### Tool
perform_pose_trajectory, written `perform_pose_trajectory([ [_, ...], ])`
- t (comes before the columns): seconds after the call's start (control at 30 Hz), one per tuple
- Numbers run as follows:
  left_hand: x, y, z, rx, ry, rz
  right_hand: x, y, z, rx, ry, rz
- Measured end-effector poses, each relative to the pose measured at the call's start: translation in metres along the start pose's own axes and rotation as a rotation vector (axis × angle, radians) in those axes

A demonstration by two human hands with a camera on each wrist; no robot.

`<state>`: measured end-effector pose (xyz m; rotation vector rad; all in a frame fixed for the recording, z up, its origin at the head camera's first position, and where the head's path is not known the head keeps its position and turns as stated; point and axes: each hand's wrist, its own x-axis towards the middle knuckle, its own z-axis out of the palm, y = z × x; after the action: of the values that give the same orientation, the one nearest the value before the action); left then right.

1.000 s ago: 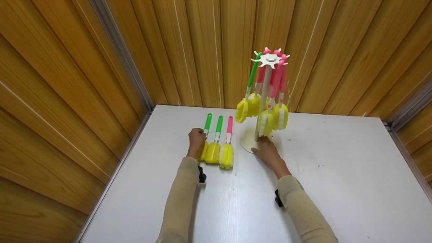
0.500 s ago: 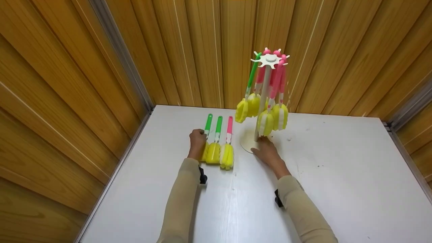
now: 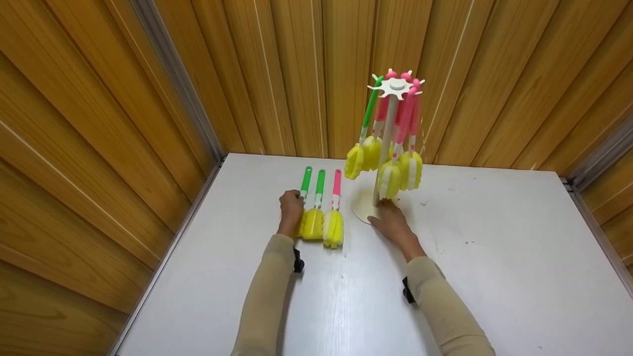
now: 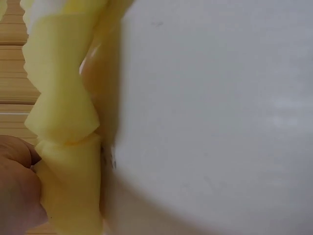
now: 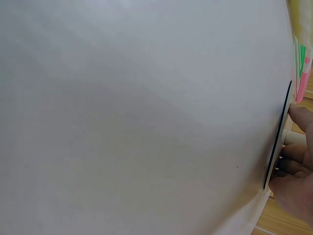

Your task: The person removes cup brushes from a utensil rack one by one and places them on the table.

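In the head view my left hand [image 3: 292,210] pinches the leftmost sponge bottle brush [image 3: 306,179], which has a green handle; my hand partly hides its yellow sponge. The left wrist view shows that yellow sponge [image 4: 68,112] close up beside my fingers. To its right lie a second green-handled brush [image 3: 313,222] and a pink-handled brush [image 3: 334,225], side by side. My right hand [image 3: 391,225] holds the round base [image 3: 363,205] of an upright white rack, thumb and curled fingers either side of the post [image 5: 294,137]. Several pink-handled brushes and one green-handled brush [image 3: 371,106] hang from its hooks.
The white table [image 3: 494,257] is bounded by wood-panelled walls [image 3: 296,74] at the back and left, with a metal strip [image 3: 183,84] in the corner. The hanging yellow sponges [image 3: 389,180] reach down close above my right hand.
My left hand has shifted slightly right with the leftmost brush, and the brushes on the table now lie closer together. My right hand and the rack have stayed still.
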<state>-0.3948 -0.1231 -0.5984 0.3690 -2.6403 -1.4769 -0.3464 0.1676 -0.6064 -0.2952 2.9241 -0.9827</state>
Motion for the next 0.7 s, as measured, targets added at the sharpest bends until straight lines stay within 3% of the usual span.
perform_pose_trajectory([
  [0.33, -0.0016, 0.0023, 0.0004, 0.044, -0.009, -0.012, 0.0006, 0.0003, 0.0000, 0.002, -0.003, 0.003],
  [0.47, -0.0012, 0.0020, 0.0005, 0.084, -0.009, 0.035, 0.0007, 0.0000, 0.0003, 0.007, -0.005, 0.012],
  [0.57, -0.0012, 0.0033, -0.0005, 0.153, -0.004, 0.091, 0.0007, -0.0004, 0.0003, 0.005, -0.007, 0.024],
  [0.7, -0.0021, 0.0066, -0.0016, 0.258, -0.018, 0.105, 0.0002, -0.0013, -0.0006, 0.004, -0.007, 0.032],
])
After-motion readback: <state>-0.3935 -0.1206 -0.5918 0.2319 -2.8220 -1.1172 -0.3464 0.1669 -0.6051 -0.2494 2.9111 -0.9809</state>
